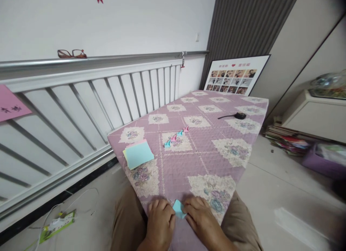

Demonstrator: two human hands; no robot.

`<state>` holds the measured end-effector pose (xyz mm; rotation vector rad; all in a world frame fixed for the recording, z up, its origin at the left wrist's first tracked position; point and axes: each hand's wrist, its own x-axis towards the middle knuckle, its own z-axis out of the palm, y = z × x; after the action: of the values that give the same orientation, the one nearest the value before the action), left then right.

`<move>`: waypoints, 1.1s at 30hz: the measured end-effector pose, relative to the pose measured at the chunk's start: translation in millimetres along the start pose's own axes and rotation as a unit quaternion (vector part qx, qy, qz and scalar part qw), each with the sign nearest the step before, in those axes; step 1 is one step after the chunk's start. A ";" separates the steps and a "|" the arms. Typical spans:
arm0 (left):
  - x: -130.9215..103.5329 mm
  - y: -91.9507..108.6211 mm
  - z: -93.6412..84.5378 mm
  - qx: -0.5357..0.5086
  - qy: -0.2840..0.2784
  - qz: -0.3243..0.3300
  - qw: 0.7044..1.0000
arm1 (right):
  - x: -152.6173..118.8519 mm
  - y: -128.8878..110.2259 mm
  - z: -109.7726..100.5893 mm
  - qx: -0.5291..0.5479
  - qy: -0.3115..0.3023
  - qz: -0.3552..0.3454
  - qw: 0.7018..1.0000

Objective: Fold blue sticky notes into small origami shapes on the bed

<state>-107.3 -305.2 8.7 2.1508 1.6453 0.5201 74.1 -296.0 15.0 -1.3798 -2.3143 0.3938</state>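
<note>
Currently the right hand grips the right edge of a small blue paper between thumb and fingers. The left hand has its fingers curled and its thumb side against the paper's left edge; whether it pinches or merely steadies, I cannot tell. The paper is between the two hands, at the near end of the counter, which wears a purple cloth with pale floral patches. Trousered legs show on either side of that end.

Farther up the counter, left of the middle, lies a stack of sheets, blue on top, with pink and yellow edges peeping out. Just beyond, to its right, four folded bits form a slanting row, blue and pink by turns. A black object with a thin tail rests toward the far right.

Past the counter, a white railing runs along the left, glasses sit on the metal rail above it, and a photo board leans at the far end
</note>
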 end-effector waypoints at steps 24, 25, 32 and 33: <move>10.5 -2.5 0.5 0.032 -0.020 -0.077 0.996 | 9.4 -3.2 10.1 -0.032 0.023 0.170 0.985; 11.2 -2.3 0.4 0.034 -0.023 -0.078 0.996 | 10.0 -3.6 10.2 -0.036 0.025 0.173 0.984; 17.5 1.9 -5.9 0.042 -0.057 -0.096 0.993 | 15.6 -5.6 8.8 -0.040 0.023 0.202 0.978; 18.5 2.1 -6.5 0.043 -0.060 -0.098 0.992 | 16.5 -5.7 8.6 -0.042 0.023 0.203 0.978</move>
<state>-104.2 -287.3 16.4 2.0074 1.8155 0.2605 58.6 -284.3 13.4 -1.8889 -2.0246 0.3814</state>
